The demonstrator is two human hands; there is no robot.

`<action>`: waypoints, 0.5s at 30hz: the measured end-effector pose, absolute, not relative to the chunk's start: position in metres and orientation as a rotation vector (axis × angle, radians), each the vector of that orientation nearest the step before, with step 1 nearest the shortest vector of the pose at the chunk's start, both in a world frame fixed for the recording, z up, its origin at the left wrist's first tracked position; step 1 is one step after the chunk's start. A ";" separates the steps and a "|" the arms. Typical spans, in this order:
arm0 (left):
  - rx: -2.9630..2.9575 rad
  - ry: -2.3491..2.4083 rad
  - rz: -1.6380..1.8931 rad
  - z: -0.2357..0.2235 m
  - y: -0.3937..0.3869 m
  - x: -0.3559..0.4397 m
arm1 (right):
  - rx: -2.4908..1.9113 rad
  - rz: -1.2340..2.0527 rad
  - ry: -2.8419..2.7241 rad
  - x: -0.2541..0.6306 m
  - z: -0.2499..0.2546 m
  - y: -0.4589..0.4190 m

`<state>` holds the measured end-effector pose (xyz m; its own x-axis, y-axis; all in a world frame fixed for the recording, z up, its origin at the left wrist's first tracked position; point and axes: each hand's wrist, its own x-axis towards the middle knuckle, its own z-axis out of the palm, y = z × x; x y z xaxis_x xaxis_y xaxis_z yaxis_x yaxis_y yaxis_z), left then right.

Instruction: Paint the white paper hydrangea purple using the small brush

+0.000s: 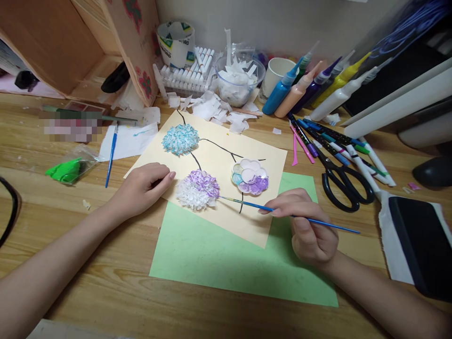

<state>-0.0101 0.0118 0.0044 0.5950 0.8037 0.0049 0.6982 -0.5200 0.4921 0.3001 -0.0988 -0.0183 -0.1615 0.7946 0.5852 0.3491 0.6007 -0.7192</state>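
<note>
My right hand [312, 226] is closed around a thin blue paintbrush [254, 205]. The brush tip meets the right edge of a paper-petal flower [198, 189], purple above and to the right, white at lower left. My left hand [148, 183], fingers curled, rests on the cream paper [259, 228] left of that flower; whether anything is in it is hidden. Higher on the sheet sits a blue-and-white petal flower [181, 139], with black stem lines drawn nearby. A small flower-shaped palette [250, 176] with blue and purple paint lies on the sheet's right side.
Green paper [212, 256] lies under the cream sheet. Black scissors [344, 181], markers [367, 160] and paint bottles [280, 92] are at right. A bowl of paper scraps [238, 80] stands behind. A second blue brush [112, 154] and a bagged green lump [67, 168] lie left.
</note>
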 end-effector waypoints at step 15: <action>2.386 1.207 0.314 0.005 0.012 -0.009 | -0.953 0.534 -1.824 0.301 -0.017 -0.099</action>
